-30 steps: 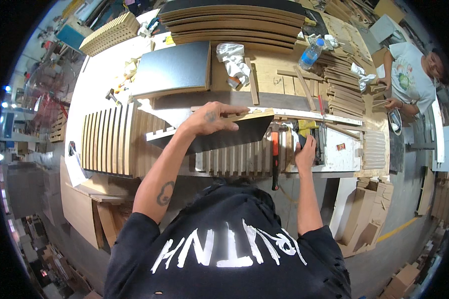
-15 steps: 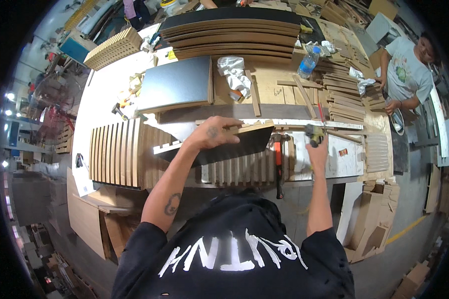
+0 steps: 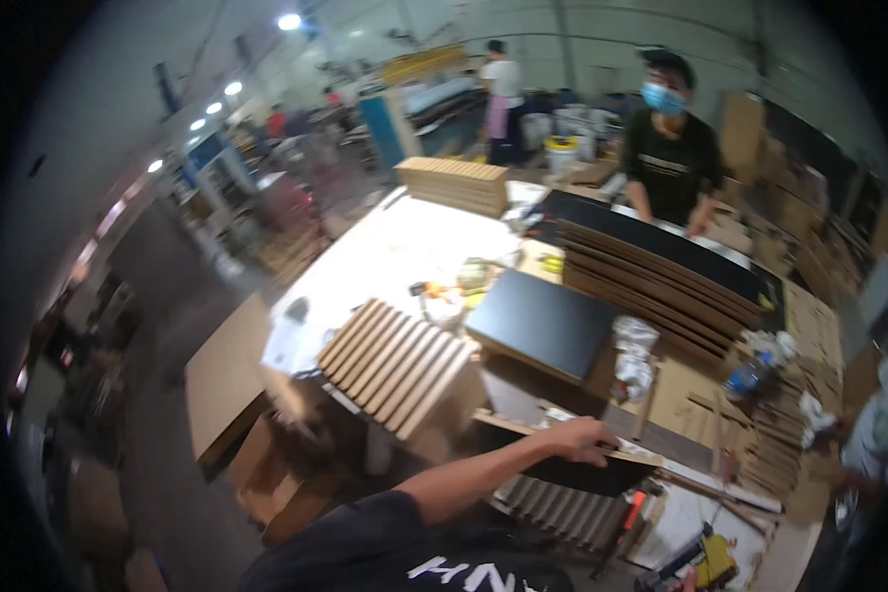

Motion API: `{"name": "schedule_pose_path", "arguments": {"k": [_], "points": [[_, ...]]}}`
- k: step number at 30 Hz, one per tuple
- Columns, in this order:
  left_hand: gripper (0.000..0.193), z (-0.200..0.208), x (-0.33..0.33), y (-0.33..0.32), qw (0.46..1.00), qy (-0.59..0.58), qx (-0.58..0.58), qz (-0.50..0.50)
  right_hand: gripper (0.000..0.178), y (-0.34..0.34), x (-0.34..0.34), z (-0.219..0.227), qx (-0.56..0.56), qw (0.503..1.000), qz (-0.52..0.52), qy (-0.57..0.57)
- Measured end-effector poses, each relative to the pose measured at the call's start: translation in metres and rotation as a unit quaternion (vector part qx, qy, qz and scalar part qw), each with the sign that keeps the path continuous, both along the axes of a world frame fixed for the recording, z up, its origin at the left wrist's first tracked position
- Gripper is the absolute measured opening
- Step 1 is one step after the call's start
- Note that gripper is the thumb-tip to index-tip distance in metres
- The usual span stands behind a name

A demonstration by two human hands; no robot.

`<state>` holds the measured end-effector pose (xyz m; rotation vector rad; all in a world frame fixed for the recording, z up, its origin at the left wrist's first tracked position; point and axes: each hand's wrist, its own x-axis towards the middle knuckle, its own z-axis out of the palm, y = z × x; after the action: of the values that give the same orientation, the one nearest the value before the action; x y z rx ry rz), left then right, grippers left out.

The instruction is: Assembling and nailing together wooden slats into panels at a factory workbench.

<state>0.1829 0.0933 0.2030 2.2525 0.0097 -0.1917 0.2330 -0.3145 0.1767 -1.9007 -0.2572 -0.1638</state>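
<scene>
My left hand [image 3: 584, 441] reaches across the bench, its fingers curled over the wooden upper edge of a tilted black board [image 3: 617, 477]. A slatted wooden panel [image 3: 562, 508] lies under and in front of that board. At the lower edge, my right hand [image 3: 689, 578] shows only in part, at a yellow and black power tool [image 3: 717, 560] that looks like a nail gun. Between the board and this tool lies a hammer [image 3: 633, 513] with an orange and black handle.
A stack of slatted panels [image 3: 395, 365] stands left of my left hand. Beyond are a black-topped board [image 3: 541, 321], crumpled white wrapping [image 3: 633, 355] and a tall stack of dark boards [image 3: 651, 286]. A water bottle [image 3: 750, 377] stands among wood strips. A masked co-worker [image 3: 673, 148] stands across the bench.
The view has swung left and up, bringing the co-worker across the bench into sight. My left hand stays on the black board. The power tool now shows near the lower edge.
</scene>
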Motion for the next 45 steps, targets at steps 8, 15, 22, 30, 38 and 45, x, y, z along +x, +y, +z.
{"name": "schedule_pose_path", "arguments": {"k": [8,15,22,30,38,45], "points": [[0.055,0.013,0.01,0.003,0.998,0.042,0.043,-0.019,0.036,0.039,-0.045,0.007,0.209,0.96,-0.004,0.186],[0.054,0.008,-0.014,0.011,0.999,0.037,0.008,0.011,0.021,0.067,-0.059,-0.029,0.185,0.957,0.035,0.22],[0.048,-0.014,0.016,-0.006,0.997,-0.047,0.051,-0.045,0.019,0.115,-0.054,0.016,0.103,0.978,0.096,0.155],[0.055,-0.013,-0.005,-0.012,0.999,-0.048,0.002,0.018,0.018,0.131,-0.047,0.021,0.095,0.972,0.165,0.139],[0.041,-0.005,-0.008,0.002,0.995,-0.089,0.053,0.003,0.017,0.123,-0.035,0.019,0.131,0.968,0.164,0.138],[0.044,0.009,-0.007,0.0,0.995,-0.077,0.059,0.024,0.016,0.123,-0.04,0.02,0.127,0.969,0.164,0.133]]}}
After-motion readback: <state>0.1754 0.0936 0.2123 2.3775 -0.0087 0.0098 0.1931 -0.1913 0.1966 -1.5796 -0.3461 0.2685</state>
